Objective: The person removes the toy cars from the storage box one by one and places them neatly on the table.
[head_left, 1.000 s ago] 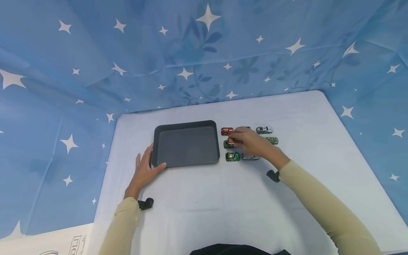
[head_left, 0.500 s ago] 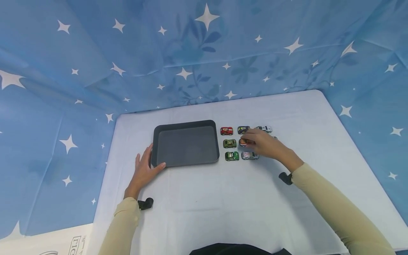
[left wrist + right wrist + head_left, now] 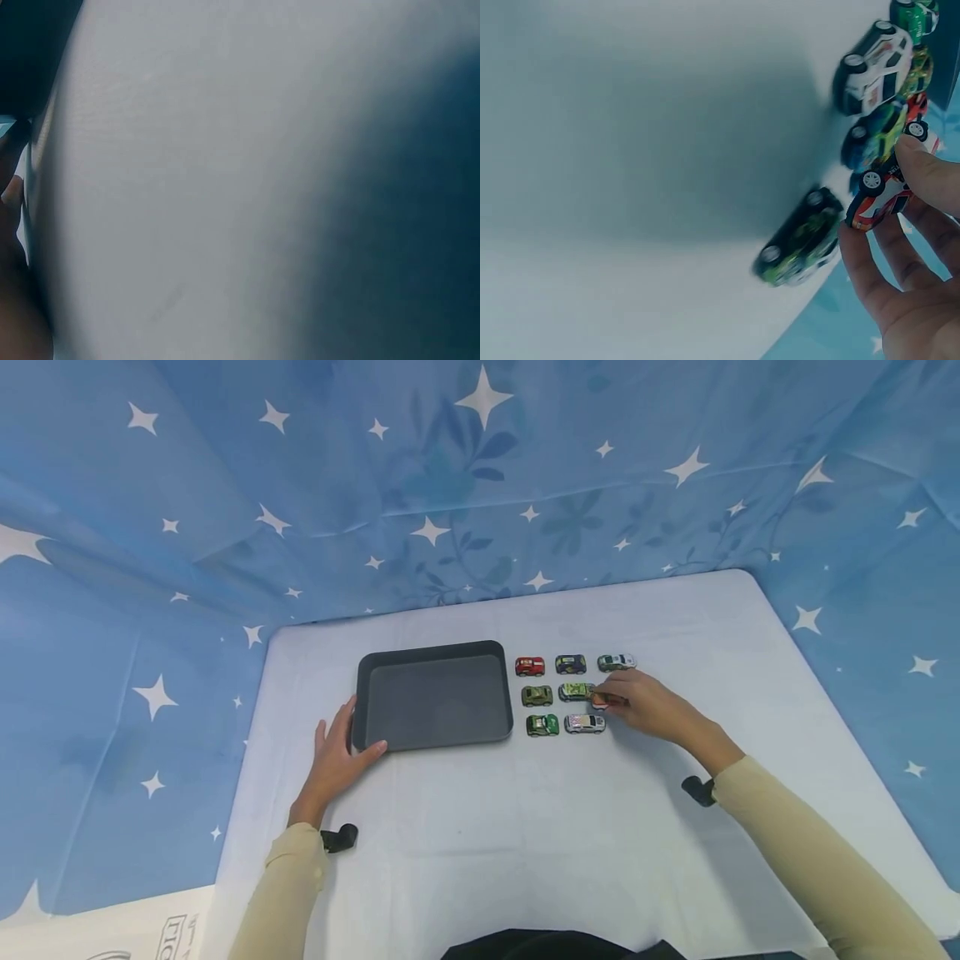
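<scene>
In the head view, my right hand [image 3: 654, 708] pinches an orange, white and black toy car [image 3: 885, 191] between thumb and fingers. Up close in the right wrist view, the car is tilted and its wheels show. Just left of that hand are a yellow-green toy car [image 3: 576, 692] and a silver toy car [image 3: 585, 723]. Another green toy car [image 3: 802, 240] shows in the right wrist view; the hand hides it in the head view. My left hand [image 3: 336, 770] rests at the near left corner of a dark grey tray [image 3: 435, 745], fingers along its side, thumb at its front rim.
More toy cars stand in rows right of the tray: a red one [image 3: 529, 666], a dark one [image 3: 571, 664], a white one [image 3: 617, 662], an olive one [image 3: 537, 696] and a green one [image 3: 542, 725]. A white cloth covers the table [image 3: 480, 827]; a blue star-print curtain [image 3: 480, 485] hangs behind.
My right hand has moved right with the orange car, from over the olive car past the yellow-green one, which now shows. My left hand and the tray have stayed in place.
</scene>
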Demonstrator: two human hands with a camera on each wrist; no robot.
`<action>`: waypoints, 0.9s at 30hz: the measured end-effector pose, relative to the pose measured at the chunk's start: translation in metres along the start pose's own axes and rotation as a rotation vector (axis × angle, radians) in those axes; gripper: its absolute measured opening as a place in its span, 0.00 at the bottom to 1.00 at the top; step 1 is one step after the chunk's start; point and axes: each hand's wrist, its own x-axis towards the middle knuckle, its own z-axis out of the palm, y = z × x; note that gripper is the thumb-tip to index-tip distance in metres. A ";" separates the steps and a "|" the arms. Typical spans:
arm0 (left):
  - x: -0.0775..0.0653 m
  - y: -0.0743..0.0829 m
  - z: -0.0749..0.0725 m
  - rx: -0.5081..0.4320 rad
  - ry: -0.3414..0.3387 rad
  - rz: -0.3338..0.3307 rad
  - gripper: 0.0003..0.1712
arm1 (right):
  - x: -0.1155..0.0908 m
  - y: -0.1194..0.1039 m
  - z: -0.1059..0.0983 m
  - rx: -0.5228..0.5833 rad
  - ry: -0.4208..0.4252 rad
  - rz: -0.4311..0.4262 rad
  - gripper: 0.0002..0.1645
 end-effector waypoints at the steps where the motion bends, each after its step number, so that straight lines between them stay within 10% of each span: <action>1: 0.000 0.000 0.000 0.001 0.000 0.003 0.63 | -0.003 0.002 0.000 -0.002 0.001 0.002 0.16; 27: -0.002 -0.001 0.001 0.004 0.016 0.044 0.62 | -0.044 0.025 0.005 0.008 -0.047 0.134 0.19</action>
